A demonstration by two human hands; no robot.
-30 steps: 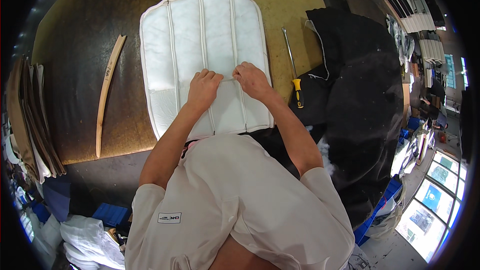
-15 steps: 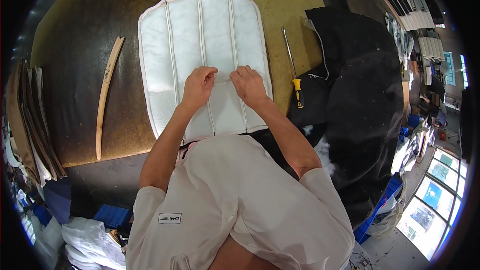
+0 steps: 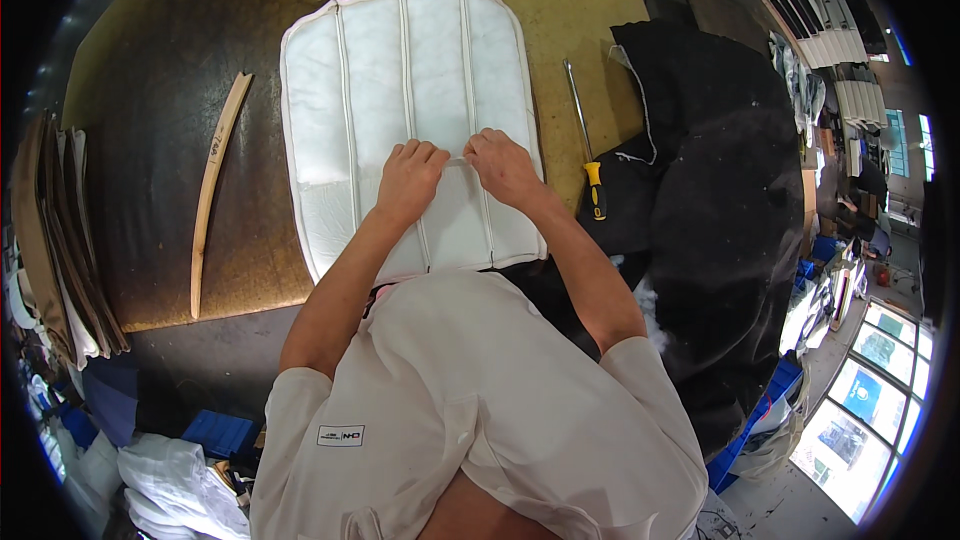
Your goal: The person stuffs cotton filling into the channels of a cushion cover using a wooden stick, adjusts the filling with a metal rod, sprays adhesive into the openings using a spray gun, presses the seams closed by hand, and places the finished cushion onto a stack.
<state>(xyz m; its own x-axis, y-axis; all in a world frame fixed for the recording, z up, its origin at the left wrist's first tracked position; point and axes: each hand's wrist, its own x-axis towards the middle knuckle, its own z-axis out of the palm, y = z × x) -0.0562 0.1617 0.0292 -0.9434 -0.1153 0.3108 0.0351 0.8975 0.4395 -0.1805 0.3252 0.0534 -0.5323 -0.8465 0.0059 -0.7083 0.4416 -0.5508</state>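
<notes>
A white padded panel [image 3: 318, 120], rounded at its far corners, lies flat before me with several lengthwise seams dividing it into channels. White wadding [image 3: 436, 105] fills the far part of the channels; the near part shows a smoother, thinner white layer. Both hands are over the inner channel right of the middle seam. My left hand [image 3: 410, 180] is closed, knuckles up, its fingertips at the wadding's near edge. Just right of it, my right hand [image 3: 500, 168] pinches the same edge, and a short strip of it shows raised between the hands.
A curved wooden strip [image 3: 212, 180] lies left on the worn table [image 3: 150, 200]. To the right are a screwdriver [image 3: 595, 185] with a yellow and black handle and a large black cloth [image 3: 720, 170] draped over the edge. Brown folded pieces [image 3: 60, 250] hang at far left.
My hands have turned knuckles-up and closed on the wadding's edge. The left hand has moved slightly right and nearer to me. The view has shifted a little.
</notes>
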